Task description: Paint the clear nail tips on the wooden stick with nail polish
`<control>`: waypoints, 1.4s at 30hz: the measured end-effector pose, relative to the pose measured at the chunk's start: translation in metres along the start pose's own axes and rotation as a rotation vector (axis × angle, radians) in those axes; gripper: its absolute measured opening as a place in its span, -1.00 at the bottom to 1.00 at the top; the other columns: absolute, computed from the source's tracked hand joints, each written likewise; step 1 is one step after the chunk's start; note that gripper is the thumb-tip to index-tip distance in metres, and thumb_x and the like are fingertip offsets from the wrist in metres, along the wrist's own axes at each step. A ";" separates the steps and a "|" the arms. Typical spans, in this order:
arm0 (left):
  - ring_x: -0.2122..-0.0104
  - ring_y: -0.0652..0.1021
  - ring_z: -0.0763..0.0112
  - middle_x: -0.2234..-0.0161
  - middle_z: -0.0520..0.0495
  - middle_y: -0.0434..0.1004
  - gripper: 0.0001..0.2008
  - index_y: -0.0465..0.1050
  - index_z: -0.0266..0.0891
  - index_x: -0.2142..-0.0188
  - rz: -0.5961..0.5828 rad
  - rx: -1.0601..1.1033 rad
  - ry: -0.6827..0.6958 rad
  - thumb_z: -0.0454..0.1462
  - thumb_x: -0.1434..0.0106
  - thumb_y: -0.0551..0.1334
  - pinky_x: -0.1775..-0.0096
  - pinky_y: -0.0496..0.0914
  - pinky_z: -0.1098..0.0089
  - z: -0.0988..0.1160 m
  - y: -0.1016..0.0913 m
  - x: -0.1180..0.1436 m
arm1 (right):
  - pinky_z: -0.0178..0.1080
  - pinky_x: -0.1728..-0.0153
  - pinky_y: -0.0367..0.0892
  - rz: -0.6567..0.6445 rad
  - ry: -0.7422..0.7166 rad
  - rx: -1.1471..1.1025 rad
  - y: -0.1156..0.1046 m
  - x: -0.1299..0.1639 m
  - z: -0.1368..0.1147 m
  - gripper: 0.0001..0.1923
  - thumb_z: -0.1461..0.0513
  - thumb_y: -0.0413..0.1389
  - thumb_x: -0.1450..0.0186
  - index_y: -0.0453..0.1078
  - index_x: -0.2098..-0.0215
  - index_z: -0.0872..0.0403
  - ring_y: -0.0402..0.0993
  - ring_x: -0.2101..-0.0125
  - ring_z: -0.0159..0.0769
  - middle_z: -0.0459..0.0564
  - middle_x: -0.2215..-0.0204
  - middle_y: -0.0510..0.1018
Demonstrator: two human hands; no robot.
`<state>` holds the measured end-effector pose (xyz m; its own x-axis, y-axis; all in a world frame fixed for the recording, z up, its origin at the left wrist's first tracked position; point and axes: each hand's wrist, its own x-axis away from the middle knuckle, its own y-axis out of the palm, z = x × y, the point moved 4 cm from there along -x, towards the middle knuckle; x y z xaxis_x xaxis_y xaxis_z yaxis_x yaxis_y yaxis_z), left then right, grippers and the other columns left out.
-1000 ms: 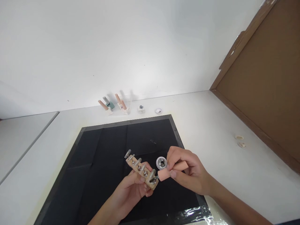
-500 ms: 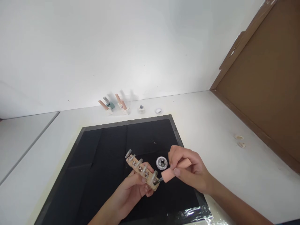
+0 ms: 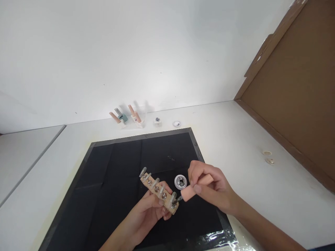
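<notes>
My left hand (image 3: 150, 209) grips a narrow wooden nail tip stand (image 3: 169, 200), held tilted above the black mat. Several translucent nail tips (image 3: 156, 182) stick up from it, beside shiny round metal pieces. My right hand (image 3: 209, 184) pinches the peach handle of a nail polish brush (image 3: 188, 192). The brush's dark bristles are at the nail tip (image 3: 173, 197) on the stand's near end; I cannot tell whether they touch. A small round silvery dish (image 3: 180, 182) with dark flakes inside lies on the mat, between and beyond my hands.
Nail polish bottles with peach caps (image 3: 115, 118) and a grey-capped one (image 3: 119, 113) stand along the wall. An open small bottle (image 3: 157, 121) and a round clear dish (image 3: 176, 123) are beside them. Small beige lids (image 3: 269, 161) lie right, near a cardboard panel (image 3: 293, 104). A black mat (image 3: 117, 167) covers the middle.
The brush tip has shifted slightly up along the nail tip at the stand's near end. My right hand has moved up a little; my left hand holds the stand nearly still.
</notes>
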<state>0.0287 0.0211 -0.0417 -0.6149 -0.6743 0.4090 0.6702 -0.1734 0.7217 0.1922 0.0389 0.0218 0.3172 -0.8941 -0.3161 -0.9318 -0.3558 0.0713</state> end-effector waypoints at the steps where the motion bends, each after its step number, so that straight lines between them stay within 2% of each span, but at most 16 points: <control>1: 0.58 0.32 0.52 0.58 0.03 0.33 -0.80 0.43 -0.29 0.36 0.020 -0.007 -0.001 -0.37 0.06 0.21 0.49 0.18 0.46 0.000 0.000 -0.001 | -0.30 0.48 0.16 -0.037 -0.011 0.009 0.002 0.000 -0.001 -0.92 0.33 0.06 -0.22 0.32 0.43 0.05 0.23 0.51 -0.37 -0.11 0.50 0.31; 4: 0.58 0.29 0.53 0.58 0.03 0.33 -0.80 0.43 -0.29 0.36 0.034 -0.014 -0.006 -0.37 0.08 0.23 0.49 0.18 0.47 0.000 0.001 -0.002 | -0.30 0.50 0.13 -0.065 0.018 0.046 0.004 0.001 -0.003 -0.92 0.34 0.06 -0.21 0.31 0.42 0.05 0.20 0.52 -0.37 -0.11 0.51 0.30; 11: 0.59 0.32 0.53 0.58 0.01 0.37 -0.80 0.42 -0.28 0.37 0.018 -0.022 -0.008 -0.37 0.08 0.22 0.49 0.16 0.47 0.000 0.002 0.005 | -0.34 0.55 0.10 0.146 0.112 0.041 -0.004 -0.002 0.004 -0.85 0.33 0.04 -0.22 0.26 0.51 0.06 0.16 0.57 -0.40 -0.14 0.57 0.27; 13: 0.59 0.32 0.53 0.57 0.00 0.38 -0.80 0.41 -0.28 0.37 0.023 -0.029 -0.013 -0.37 0.08 0.22 0.49 0.16 0.46 0.001 0.002 0.004 | -0.34 0.55 0.10 0.127 0.075 0.007 -0.004 -0.002 0.004 -0.86 0.31 0.05 -0.23 0.27 0.50 0.06 0.16 0.57 -0.40 -0.13 0.56 0.27; 16: 0.58 0.30 0.53 0.59 0.03 0.33 -0.81 0.42 -0.28 0.38 0.041 -0.044 -0.013 -0.38 0.08 0.22 0.49 0.17 0.46 0.002 0.002 0.002 | -0.31 0.50 0.15 0.030 0.024 -0.020 -0.002 0.000 0.002 -0.89 0.29 0.07 -0.24 0.30 0.47 0.06 0.21 0.53 -0.37 -0.11 0.53 0.31; 20: 0.57 0.28 0.54 0.58 0.04 0.30 -0.81 0.42 -0.27 0.38 0.056 -0.067 -0.009 -0.37 0.09 0.24 0.49 0.18 0.46 0.001 0.002 0.001 | -0.31 0.50 0.15 -0.034 0.046 -0.007 0.001 0.000 0.000 -0.91 0.31 0.07 -0.23 0.32 0.45 0.06 0.22 0.53 -0.38 -0.10 0.53 0.33; 25: 0.58 0.30 0.52 0.59 0.03 0.33 -0.79 0.42 -0.28 0.38 0.053 -0.073 -0.028 -0.35 0.11 0.25 0.48 0.18 0.45 -0.001 0.002 0.003 | -0.34 0.55 0.13 0.099 0.161 0.005 -0.004 -0.001 0.006 -0.86 0.35 0.05 -0.20 0.29 0.51 0.07 0.18 0.58 -0.42 -0.14 0.57 0.28; 28: 0.59 0.29 0.53 0.60 0.04 0.31 -0.78 0.42 -0.28 0.38 0.049 -0.067 -0.028 -0.34 0.12 0.27 0.49 0.17 0.46 -0.001 0.003 0.004 | -0.37 0.59 0.09 0.179 0.178 -0.023 -0.008 -0.001 0.011 -0.85 0.37 0.05 -0.18 0.28 0.53 0.07 0.14 0.61 -0.45 -0.16 0.58 0.25; 34: 0.58 0.27 0.53 0.60 0.06 0.28 -0.79 0.42 -0.27 0.38 0.053 -0.080 -0.019 -0.35 0.10 0.25 0.48 0.17 0.46 0.000 0.003 0.002 | -0.32 0.54 0.14 0.015 0.086 -0.056 -0.002 0.000 0.008 -0.88 0.26 0.08 -0.23 0.31 0.48 0.07 0.23 0.54 -0.38 -0.10 0.54 0.33; 37: 0.57 0.27 0.54 0.57 0.05 0.30 -0.80 0.41 -0.26 0.38 0.067 -0.099 -0.018 -0.36 0.09 0.24 0.48 0.17 0.46 0.000 0.003 0.001 | -0.31 0.52 0.13 -0.030 0.087 -0.025 0.000 0.000 0.005 -0.90 0.28 0.08 -0.22 0.33 0.46 0.07 0.22 0.53 -0.38 -0.10 0.53 0.33; 39: 0.57 0.28 0.53 0.58 0.05 0.30 -0.79 0.41 -0.26 0.37 0.069 -0.111 -0.016 -0.36 0.09 0.24 0.47 0.17 0.45 0.000 0.002 0.002 | -0.32 0.54 0.13 -0.014 0.126 -0.006 0.000 0.000 0.005 -0.90 0.33 0.06 -0.21 0.32 0.48 0.07 0.21 0.55 -0.40 -0.11 0.55 0.32; 42: 0.57 0.30 0.51 0.60 0.05 0.31 -0.78 0.41 -0.27 0.37 0.075 -0.131 -0.013 -0.37 0.11 0.23 0.47 0.17 0.44 -0.001 0.000 0.004 | -0.35 0.57 0.10 0.114 0.191 0.002 -0.006 -0.001 0.007 -0.85 0.38 0.03 -0.17 0.28 0.53 0.07 0.17 0.59 -0.43 -0.15 0.59 0.28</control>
<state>0.0269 0.0173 -0.0406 -0.5655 -0.6799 0.4668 0.7626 -0.2156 0.6099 0.1956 0.0443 0.0148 0.2371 -0.9638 -0.1216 -0.9638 -0.2490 0.0948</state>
